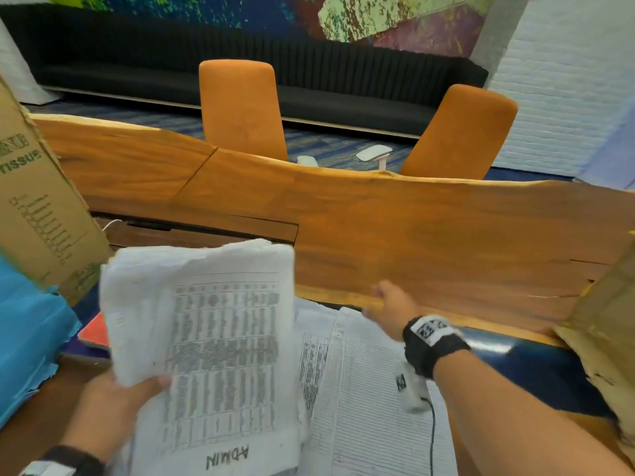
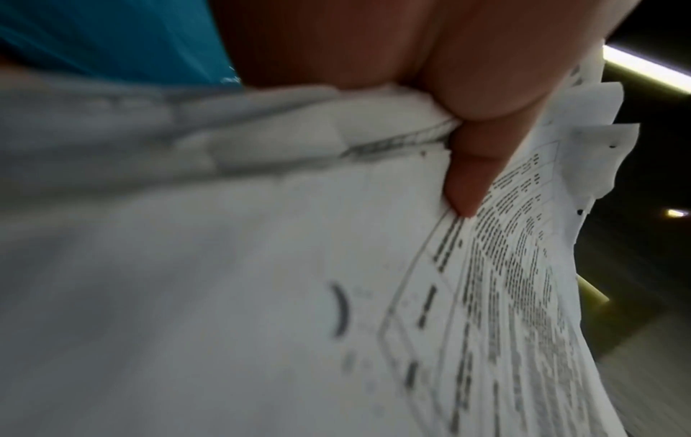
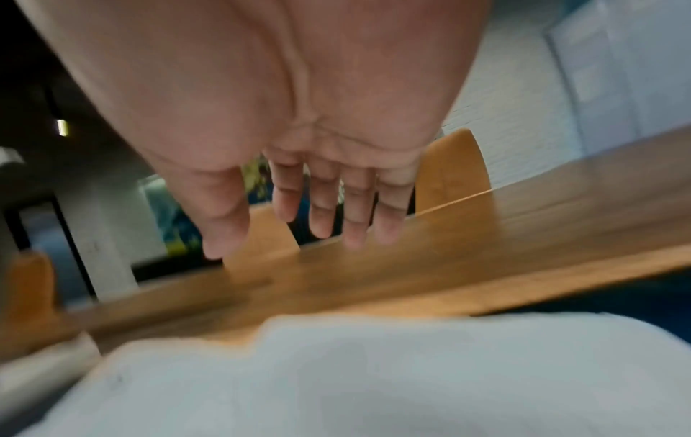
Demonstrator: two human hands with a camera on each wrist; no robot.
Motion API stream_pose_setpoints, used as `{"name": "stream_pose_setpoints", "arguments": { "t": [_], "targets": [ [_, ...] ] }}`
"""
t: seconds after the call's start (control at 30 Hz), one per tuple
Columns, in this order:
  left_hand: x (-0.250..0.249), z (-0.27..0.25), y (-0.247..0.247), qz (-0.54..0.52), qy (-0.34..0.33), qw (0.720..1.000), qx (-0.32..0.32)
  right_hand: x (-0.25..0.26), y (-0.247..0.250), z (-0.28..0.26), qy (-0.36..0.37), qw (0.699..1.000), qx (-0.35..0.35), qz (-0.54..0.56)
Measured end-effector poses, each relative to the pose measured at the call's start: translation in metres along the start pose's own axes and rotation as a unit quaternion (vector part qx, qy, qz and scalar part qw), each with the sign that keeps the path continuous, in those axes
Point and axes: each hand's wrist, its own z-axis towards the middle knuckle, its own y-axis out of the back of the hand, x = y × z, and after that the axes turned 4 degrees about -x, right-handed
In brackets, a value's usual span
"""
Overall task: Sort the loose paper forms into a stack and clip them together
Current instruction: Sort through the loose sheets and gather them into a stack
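My left hand (image 1: 113, 400) grips a thick, ragged bundle of printed paper forms (image 1: 206, 338) by its left edge and holds it raised, thumb on top; "ADMIN" is written on the top sheet. The left wrist view shows the thumb (image 2: 471, 177) pressed onto the same bundle of forms (image 2: 262, 266). More loose forms (image 1: 360, 389) lie flat to the right of the bundle. My right hand (image 1: 388, 304) hovers over their far edge with fingers (image 3: 321, 207) straight and spread, holding nothing. The loose forms (image 3: 336, 384) blur below it. No clip is visible.
A long wooden table (image 1: 412, 235) runs across ahead, with two orange chairs (image 1: 240, 108) behind it. A cardboard tissue box (image 1: 37, 207) stands at the left above blue material (image 1: 27, 338). Another cardboard piece (image 1: 604, 324) is at the right. A red item (image 1: 94, 333) lies behind the bundle.
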Motion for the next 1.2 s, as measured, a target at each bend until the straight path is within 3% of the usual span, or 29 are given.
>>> {"name": "stream_pose_setpoints", "arguments": {
  "t": [0.1, 0.33, 0.57, 0.67, 0.83, 1.1, 1.2],
  "targets": [
    [0.019, 0.016, 0.029, 0.009, 0.037, 0.998, -0.054, -0.032, -0.037, -0.009, -0.022, 0.985, 0.099, -0.137],
    [0.062, 0.042, 0.059, -0.016, 0.065, 0.997, -0.041, -0.046, -0.055, -0.013, -0.018, 0.953, 0.145, -0.264],
    [0.065, 0.044, 0.052, -0.052, 0.053, 0.997, -0.020, -0.024, -0.043, -0.023, 0.062, 0.932, 0.082, -0.347],
    [0.073, 0.050, 0.058, -0.057, 0.042, 0.997, -0.020, -0.008, -0.032, -0.029, 0.129, 0.934, 0.088, -0.322],
    [0.091, 0.061, 0.074, -0.083, 0.062, 0.994, -0.030, 0.028, -0.024, -0.025, 0.164, 0.939, 0.165, -0.253],
    [0.092, 0.058, 0.077, -0.081, 0.061, 0.995, -0.010, 0.049, -0.084, -0.027, 0.155, 0.919, 0.187, -0.310],
    [0.084, 0.053, 0.076, -0.091, 0.054, 0.994, -0.033, 0.052, -0.087, -0.020, 0.113, 0.946, 0.197, -0.233]
  ]
}}
